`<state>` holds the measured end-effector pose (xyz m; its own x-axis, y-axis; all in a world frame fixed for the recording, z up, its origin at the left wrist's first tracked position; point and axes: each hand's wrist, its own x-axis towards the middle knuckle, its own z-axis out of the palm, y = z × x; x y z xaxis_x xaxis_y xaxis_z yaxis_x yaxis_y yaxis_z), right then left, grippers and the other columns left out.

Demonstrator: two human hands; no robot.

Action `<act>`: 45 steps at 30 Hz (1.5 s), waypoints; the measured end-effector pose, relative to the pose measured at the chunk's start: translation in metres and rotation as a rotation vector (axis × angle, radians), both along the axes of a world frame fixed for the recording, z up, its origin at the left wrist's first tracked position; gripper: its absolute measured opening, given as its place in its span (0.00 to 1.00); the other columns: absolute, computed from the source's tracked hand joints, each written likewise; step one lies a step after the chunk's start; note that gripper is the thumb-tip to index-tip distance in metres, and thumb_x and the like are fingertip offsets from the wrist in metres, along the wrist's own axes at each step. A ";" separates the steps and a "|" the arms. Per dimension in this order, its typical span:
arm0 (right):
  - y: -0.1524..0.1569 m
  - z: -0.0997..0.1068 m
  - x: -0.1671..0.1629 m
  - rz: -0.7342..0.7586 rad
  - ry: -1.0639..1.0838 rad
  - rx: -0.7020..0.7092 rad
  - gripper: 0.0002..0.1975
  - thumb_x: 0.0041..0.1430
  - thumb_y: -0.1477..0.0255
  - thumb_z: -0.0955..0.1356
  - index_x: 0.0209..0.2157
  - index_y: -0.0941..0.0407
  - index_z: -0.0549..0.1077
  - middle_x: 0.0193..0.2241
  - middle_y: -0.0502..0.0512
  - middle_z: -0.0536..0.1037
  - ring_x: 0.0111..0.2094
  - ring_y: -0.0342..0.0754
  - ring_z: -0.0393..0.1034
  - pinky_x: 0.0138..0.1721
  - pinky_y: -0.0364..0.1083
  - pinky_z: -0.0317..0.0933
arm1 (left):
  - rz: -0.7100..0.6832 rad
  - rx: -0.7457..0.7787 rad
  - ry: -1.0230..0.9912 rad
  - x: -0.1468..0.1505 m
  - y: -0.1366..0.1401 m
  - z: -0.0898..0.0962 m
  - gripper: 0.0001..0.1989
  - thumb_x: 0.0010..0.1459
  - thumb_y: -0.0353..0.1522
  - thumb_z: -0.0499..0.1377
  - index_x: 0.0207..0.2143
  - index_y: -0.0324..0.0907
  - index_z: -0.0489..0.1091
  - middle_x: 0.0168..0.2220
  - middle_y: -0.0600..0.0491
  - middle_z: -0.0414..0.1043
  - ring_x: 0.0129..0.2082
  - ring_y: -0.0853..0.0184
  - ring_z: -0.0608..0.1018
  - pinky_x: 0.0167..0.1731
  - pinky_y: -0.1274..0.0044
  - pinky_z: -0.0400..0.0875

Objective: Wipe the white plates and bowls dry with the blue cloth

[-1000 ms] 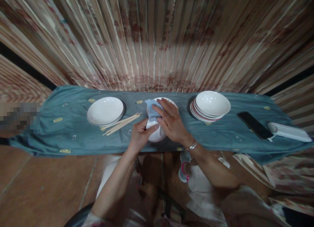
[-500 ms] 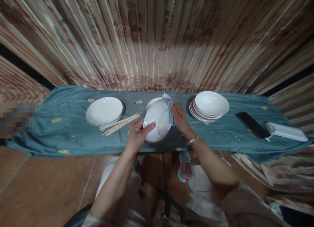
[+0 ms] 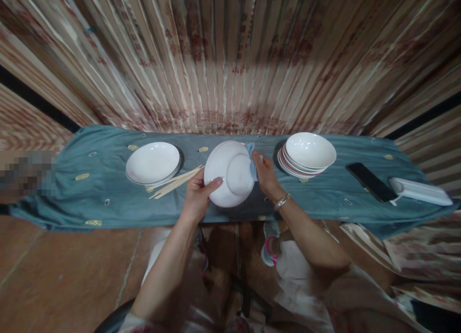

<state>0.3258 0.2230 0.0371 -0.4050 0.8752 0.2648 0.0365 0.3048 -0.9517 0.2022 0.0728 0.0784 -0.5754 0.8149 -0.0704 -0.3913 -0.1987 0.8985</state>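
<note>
A white bowl (image 3: 225, 191) is held tilted over the middle of the table, its underside and foot ring facing me. My left hand (image 3: 200, 191) grips its left side, thumb pressed on the outer wall and the other fingers behind. At the right rim, my right hand (image 3: 264, 172) is closed on a light blue cloth (image 3: 252, 162) that lies against the bowl. The fingertips of both hands are partly hidden. Several wooden chopsticks (image 3: 175, 183) lie just left of my left hand. To the right of my right hand stands a stack of white bowls (image 3: 309, 153).
White plates (image 3: 153, 162) are stacked at the left on the teal tablecloth (image 3: 108, 179). A black phone (image 3: 370, 182) lies at the right beside a white object (image 3: 419, 191). A pleated curtain (image 3: 230, 59) hangs along the table's back edge.
The held bowl has turned so more of its base faces me, and it now covers the white dish behind it. My right hand and the cloth have shifted slightly along the rim.
</note>
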 end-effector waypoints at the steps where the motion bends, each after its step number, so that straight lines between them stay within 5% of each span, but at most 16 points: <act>1: 0.001 0.003 0.001 -0.033 0.018 -0.018 0.22 0.61 0.53 0.62 0.38 0.58 0.75 0.28 0.54 0.76 0.31 0.49 0.70 0.34 0.48 0.67 | -0.018 -0.003 -0.010 0.001 0.000 0.001 0.21 0.32 0.32 0.73 0.34 0.39 0.78 0.30 0.53 0.78 0.29 0.68 0.75 0.33 0.76 0.69; 5: 0.006 0.018 0.007 -0.109 0.037 -0.029 0.19 0.55 0.55 0.67 0.36 0.57 0.76 0.29 0.52 0.75 0.30 0.46 0.68 0.34 0.47 0.64 | -0.105 0.006 -0.061 0.003 -0.001 0.003 0.26 0.29 0.30 0.73 0.37 0.40 0.77 0.30 0.54 0.78 0.29 0.68 0.76 0.32 0.77 0.70; 14: 0.008 0.034 0.021 0.068 -0.099 0.093 0.21 0.56 0.53 0.67 0.39 0.56 0.78 0.28 0.52 0.77 0.27 0.46 0.68 0.30 0.46 0.64 | -0.247 -0.042 -0.110 -0.001 0.000 -0.005 0.24 0.32 0.43 0.72 0.31 0.36 0.78 0.23 0.51 0.75 0.20 0.70 0.71 0.22 0.78 0.64; 22: -0.001 0.036 0.022 0.241 -0.269 0.297 0.21 0.64 0.56 0.62 0.48 0.54 0.76 0.43 0.54 0.81 0.42 0.51 0.75 0.47 0.51 0.67 | -0.290 -0.048 0.014 0.007 -0.002 -0.003 0.19 0.36 0.39 0.73 0.31 0.38 0.78 0.24 0.55 0.73 0.21 0.74 0.68 0.23 0.81 0.60; 27: -0.013 0.044 0.021 0.339 -0.278 0.561 0.22 0.67 0.61 0.59 0.58 0.52 0.67 0.59 0.55 0.69 0.62 0.51 0.60 0.63 0.56 0.54 | -0.294 -0.037 0.107 0.011 -0.005 -0.006 0.19 0.40 0.39 0.71 0.34 0.39 0.77 0.27 0.54 0.74 0.25 0.70 0.71 0.28 0.78 0.64; 34: -0.036 0.049 0.015 0.384 -0.336 0.774 0.22 0.67 0.62 0.59 0.60 0.51 0.66 0.63 0.55 0.64 0.67 0.51 0.51 0.66 0.59 0.48 | -0.268 -0.021 0.198 0.011 -0.002 -0.008 0.15 0.42 0.39 0.71 0.31 0.39 0.76 0.27 0.54 0.74 0.27 0.69 0.70 0.31 0.78 0.65; 38: -0.025 0.044 0.017 0.321 -0.318 0.645 0.22 0.68 0.62 0.58 0.59 0.52 0.67 0.62 0.57 0.66 0.65 0.51 0.55 0.65 0.58 0.49 | -0.317 -0.037 0.194 0.013 -0.003 -0.006 0.15 0.43 0.39 0.70 0.31 0.38 0.76 0.26 0.54 0.73 0.26 0.70 0.70 0.29 0.78 0.65; 45: 0.002 0.023 0.018 0.186 -0.249 0.201 0.23 0.64 0.55 0.60 0.53 0.52 0.72 0.49 0.54 0.78 0.51 0.52 0.71 0.56 0.54 0.61 | -0.307 -0.022 0.187 0.014 -0.005 -0.002 0.15 0.42 0.39 0.70 0.32 0.40 0.77 0.26 0.55 0.74 0.25 0.70 0.69 0.28 0.79 0.66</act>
<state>0.3436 0.2249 0.0598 -0.6261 0.7210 0.2968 0.1859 0.5077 -0.8412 0.2164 0.0679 0.0761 -0.3086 0.9512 -0.0061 -0.2585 -0.0776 0.9629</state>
